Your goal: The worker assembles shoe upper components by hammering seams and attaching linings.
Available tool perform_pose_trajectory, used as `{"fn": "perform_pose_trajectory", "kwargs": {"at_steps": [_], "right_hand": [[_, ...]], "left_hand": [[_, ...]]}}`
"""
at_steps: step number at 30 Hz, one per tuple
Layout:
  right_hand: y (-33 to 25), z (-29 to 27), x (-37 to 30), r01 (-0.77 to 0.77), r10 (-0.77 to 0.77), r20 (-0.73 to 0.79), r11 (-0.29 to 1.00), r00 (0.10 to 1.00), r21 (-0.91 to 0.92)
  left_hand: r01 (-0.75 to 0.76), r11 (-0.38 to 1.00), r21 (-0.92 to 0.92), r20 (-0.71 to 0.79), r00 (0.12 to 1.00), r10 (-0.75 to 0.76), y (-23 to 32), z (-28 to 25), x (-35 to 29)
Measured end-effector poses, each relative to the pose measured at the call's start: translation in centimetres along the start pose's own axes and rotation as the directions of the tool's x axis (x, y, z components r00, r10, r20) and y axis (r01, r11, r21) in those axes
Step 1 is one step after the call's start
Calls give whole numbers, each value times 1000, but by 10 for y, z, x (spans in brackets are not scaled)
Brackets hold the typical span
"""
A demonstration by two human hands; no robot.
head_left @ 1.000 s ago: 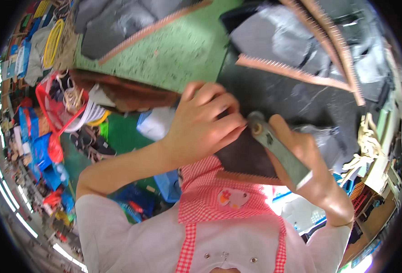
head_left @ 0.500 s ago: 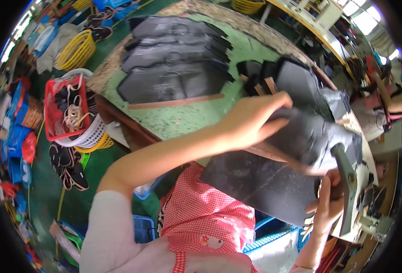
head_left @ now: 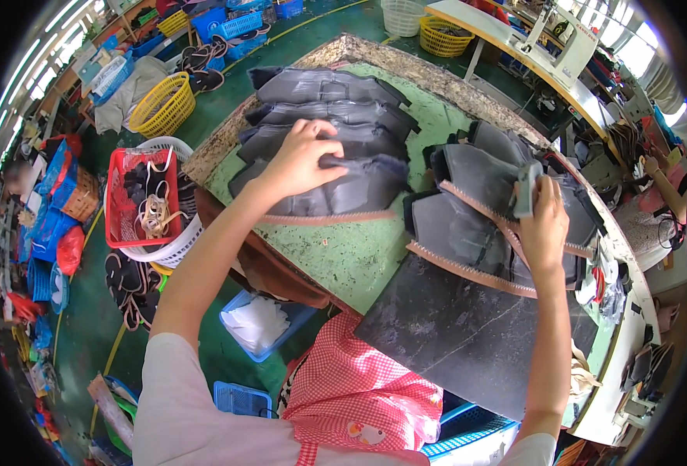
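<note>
Near the centre of the frame, the left hand [head_left: 300, 159] lies palm down, fingers spread and slightly curled, pressing on the front piece of a fanned row of dark grey cut pieces [head_left: 335, 132] on the green table [head_left: 343, 252]. At least four overlapping pieces make up that row, which runs from the upper middle of the frame down toward the centre; the nearest one has a tan toothed strip along its lower edge. Right of centre, the right hand [head_left: 545, 225] is closed around a grey-handled tool [head_left: 526, 189], its head hidden among a second stack of grey pieces [head_left: 475, 210]. Two tan toothed edges show on that stack. Below it lies one large black sheet [head_left: 467, 334], reaching to the table's near edge.

At the left, a red basket [head_left: 143, 198] of loose straps sits on a white basket [head_left: 174, 247]. Two yellow baskets show: one at upper left [head_left: 163, 105], one at the top right of middle [head_left: 446, 35]. A blue tray [head_left: 262, 322] holding white material sits on the green floor below the table, and a small blue crate [head_left: 241, 398] lies lower still.
</note>
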State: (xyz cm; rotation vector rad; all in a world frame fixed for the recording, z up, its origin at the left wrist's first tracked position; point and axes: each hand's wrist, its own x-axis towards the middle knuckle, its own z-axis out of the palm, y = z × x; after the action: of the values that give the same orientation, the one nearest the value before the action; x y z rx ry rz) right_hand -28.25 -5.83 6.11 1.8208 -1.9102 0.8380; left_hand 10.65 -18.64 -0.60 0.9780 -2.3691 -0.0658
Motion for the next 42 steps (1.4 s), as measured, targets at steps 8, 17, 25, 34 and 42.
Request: {"fn": "perform_pose_trajectory", "kwargs": {"at_steps": [8,17,25,34,42], "right_hand": [[-34,-89,-30,-185,135,176,933,975,309],[-138,27,-53,-138,-327,479,694,815,707],[-150,85,-44,-227,-125,513,790,849,569],[-103,-93,-84,-460,-290,601,428,745,778],[-22,-167,-193,-569,171,840,801,515,186]], "left_hand": [[45,828,-559,57,998,-15,26,-72,-58],[-74,933,-351,144,981,131,61,-42,-69],[354,650,-672,23,888,-459,38,-140,-133],[229,672,-704,449,877,172,225,4,-73],[-180,855,-486,285,893,350,268,59,-45]]}}
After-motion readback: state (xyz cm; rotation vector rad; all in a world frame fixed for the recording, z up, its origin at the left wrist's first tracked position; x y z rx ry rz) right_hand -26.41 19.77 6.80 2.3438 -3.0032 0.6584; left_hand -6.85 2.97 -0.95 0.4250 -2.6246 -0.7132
